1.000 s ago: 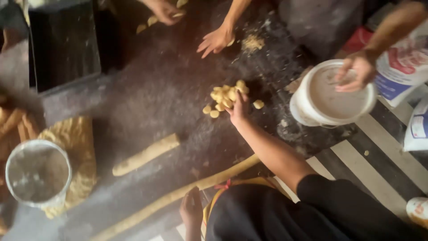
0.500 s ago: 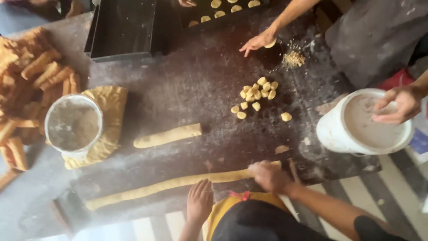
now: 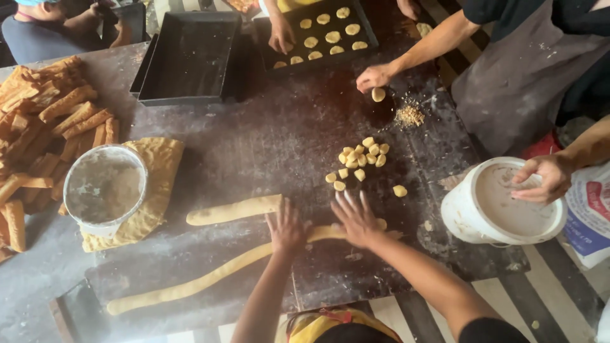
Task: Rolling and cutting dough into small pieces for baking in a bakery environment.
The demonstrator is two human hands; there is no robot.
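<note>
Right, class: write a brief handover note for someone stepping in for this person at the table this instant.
Left hand and right hand: both open, palms flat on the long dough rope at its right end.
Short dough log lies just above the rope.
Cut dough pieces sit in a pile past the hands.
Done: some pieces cut, some shaped on the tray.
Left: rope and log uncut.

The long thin rope of pale yellow dough (image 3: 210, 278) vanishes beneath both flat hands. Right of that rope, the white plastic bucket's (image 3: 467, 219) contents stay indistinct, and the printed white sack (image 3: 591, 213) beyond it is cropped by the frame edge.
</note>
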